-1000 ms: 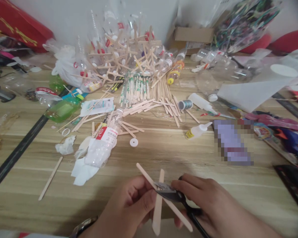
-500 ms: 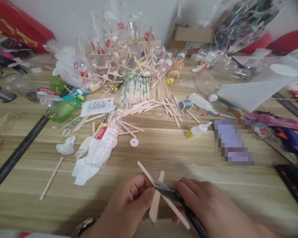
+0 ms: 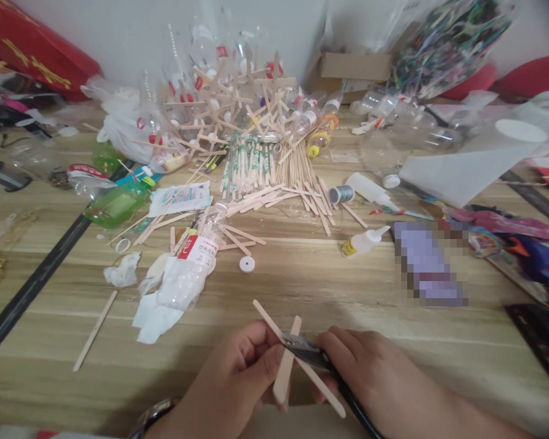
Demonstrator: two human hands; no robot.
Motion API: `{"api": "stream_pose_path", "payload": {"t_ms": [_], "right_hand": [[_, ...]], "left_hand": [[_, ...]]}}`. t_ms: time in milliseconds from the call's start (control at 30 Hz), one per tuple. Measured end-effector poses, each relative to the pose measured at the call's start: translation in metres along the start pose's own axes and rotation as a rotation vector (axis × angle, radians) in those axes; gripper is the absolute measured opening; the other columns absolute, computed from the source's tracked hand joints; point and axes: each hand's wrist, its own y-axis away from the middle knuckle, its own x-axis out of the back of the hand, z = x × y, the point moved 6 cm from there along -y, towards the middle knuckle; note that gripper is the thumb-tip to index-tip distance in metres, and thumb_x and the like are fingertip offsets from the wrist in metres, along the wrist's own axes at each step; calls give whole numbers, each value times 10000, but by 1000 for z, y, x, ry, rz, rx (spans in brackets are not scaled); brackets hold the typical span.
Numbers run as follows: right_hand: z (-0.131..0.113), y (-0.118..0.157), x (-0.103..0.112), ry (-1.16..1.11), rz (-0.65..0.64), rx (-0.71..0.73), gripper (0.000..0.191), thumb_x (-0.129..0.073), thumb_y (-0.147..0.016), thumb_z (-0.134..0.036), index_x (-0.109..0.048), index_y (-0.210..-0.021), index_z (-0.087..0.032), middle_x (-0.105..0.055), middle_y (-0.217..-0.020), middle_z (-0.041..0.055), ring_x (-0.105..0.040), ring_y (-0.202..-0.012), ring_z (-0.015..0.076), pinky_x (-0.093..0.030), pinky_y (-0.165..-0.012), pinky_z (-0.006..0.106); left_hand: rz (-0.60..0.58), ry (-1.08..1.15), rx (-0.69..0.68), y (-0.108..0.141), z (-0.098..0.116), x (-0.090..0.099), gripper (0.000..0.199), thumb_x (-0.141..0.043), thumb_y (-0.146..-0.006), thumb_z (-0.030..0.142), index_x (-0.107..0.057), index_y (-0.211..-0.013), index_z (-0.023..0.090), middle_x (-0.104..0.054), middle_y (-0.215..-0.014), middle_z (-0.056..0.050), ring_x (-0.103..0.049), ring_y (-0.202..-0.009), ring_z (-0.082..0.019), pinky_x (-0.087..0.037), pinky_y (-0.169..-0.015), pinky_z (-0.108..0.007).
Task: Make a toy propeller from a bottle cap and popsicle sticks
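My left hand [image 3: 244, 366] is closed, pinching crossed wooden craft sticks [image 3: 284, 372] between thumb and fingers near their crossing. One stick slants from upper left to lower right; another runs more upright across it. My right hand [image 3: 363, 363] is wrapped round a black-handled tool [image 3: 318, 356]. Its grey metal head lies at the crossing of the sticks, touching them. Whether it is scissors or pliers I cannot tell. Both hands are low in the view, over the table's near edge.
A plastic bottle [image 3: 192, 262] lies on white tissue at left, near a loose craft stick [image 3: 95, 330]. A white disc [image 3: 247, 264] and a glue bottle [image 3: 363, 242] are beyond my hands. Piled craft sticks [image 3: 256, 198], skewers [image 3: 297, 164] and empty bottles crowd the back.
Almost nothing differs. The crossed sticks and the black-handled tool have shifted very slightly to the left, with both hands keeping their grip.
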Motion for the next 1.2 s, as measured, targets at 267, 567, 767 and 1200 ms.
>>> {"api": "stream_pose_path", "payload": {"t_ms": [267, 567, 767, 1200], "right_hand": [[1, -2, 0, -29, -34, -11, 129, -509, -825, -79, -503, -777, -199, -615, -683, 19, -545, -507, 164, -329, -489, 276], [-1, -11, 16, -132, -59, -90, 402, -658, -785, -586, -571, -845, -197, -645, -714, 31, -622, -542, 199, -357, -474, 285], [-4, -11, 14, -56, -28, -91, 530, -629, -743, -708, -565, -835, -191, -638, -688, 30, -608, -514, 195, -361, -463, 286], [-1, -7, 3, -80, -43, -55, 233, -575, -889, -393, -541, -777, -192, -638, -677, 43, -570, -505, 178, -393, -476, 284]], "left_hand": [[8, -40, -14, -1, 1, 3, 350, -697, -788, 513, -599, -725, 183, -519, -500, 60, -341, -473, -78, -289, -499, -200], [-73, 2, -7, -1, 4, -7, 444, -720, -733, 592, -594, -733, 167, -520, -531, 61, -400, -479, -72, -306, -489, -197], [-77, 10, -36, -3, 6, -8, 430, -721, -748, 573, -600, -729, 161, -519, -538, 64, -395, -485, -63, -325, -495, -180], [-87, 37, -16, -1, 5, -10, 412, -707, -767, 566, -599, -744, 170, -517, -555, 66, -418, -532, -76, -388, -554, -190]]}}
